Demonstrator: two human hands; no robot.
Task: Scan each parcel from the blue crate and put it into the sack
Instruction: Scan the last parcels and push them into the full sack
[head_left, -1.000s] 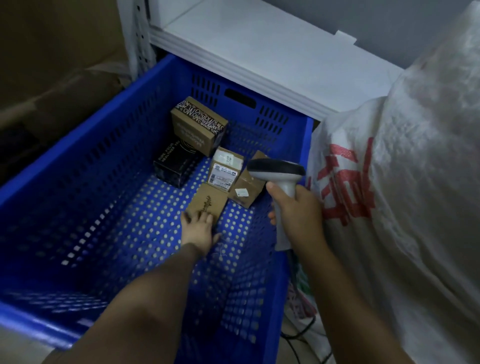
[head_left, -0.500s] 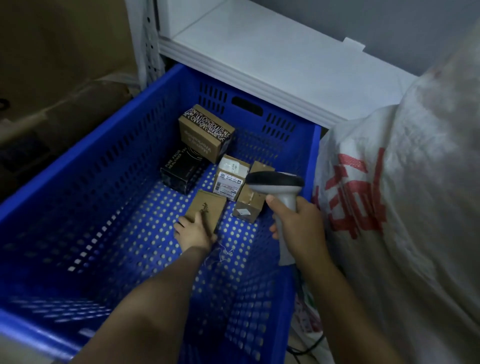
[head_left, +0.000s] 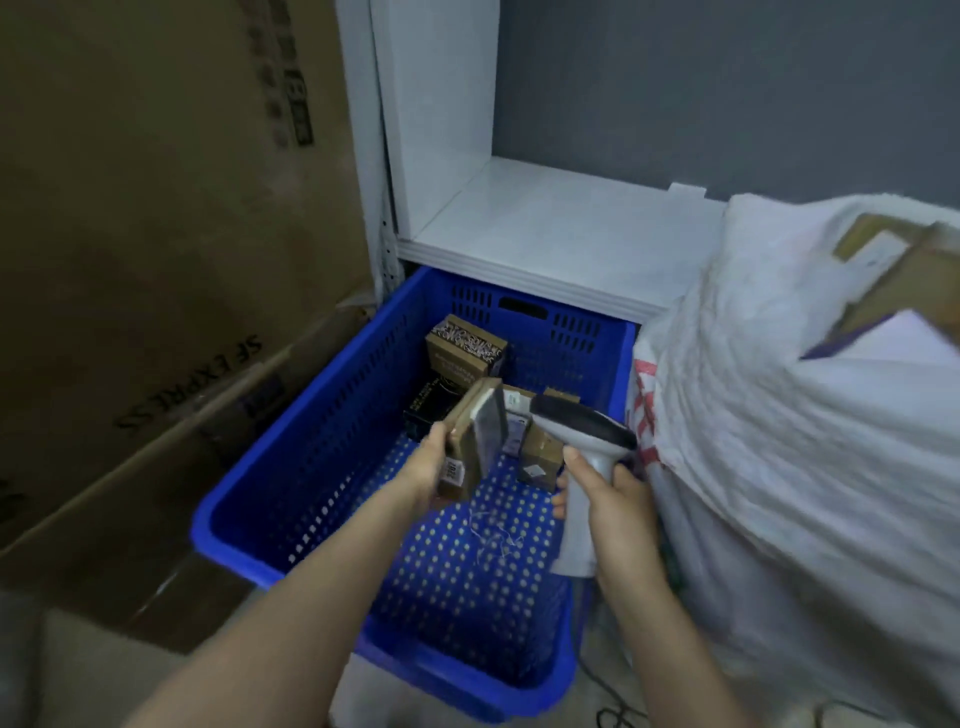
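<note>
Two forearms, bare all the way from the lower edge of the frame to the wrists — slim, smooth, narrowing toward the hands. Left hand at centre frame, right hand just right of centre — bare too, thumbnail trimmed short.

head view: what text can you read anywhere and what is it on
"SF EXPRESS", upside down, on the large cardboard box.
Dark print higher on the cardboard: blurred.
Tag on the parcel in the left hand: digits, blurred.
Red marks on the sack: unreadable.
Lettered tape on the brown box in the blue crate: too small.
White print on the black box: too small.
</note>
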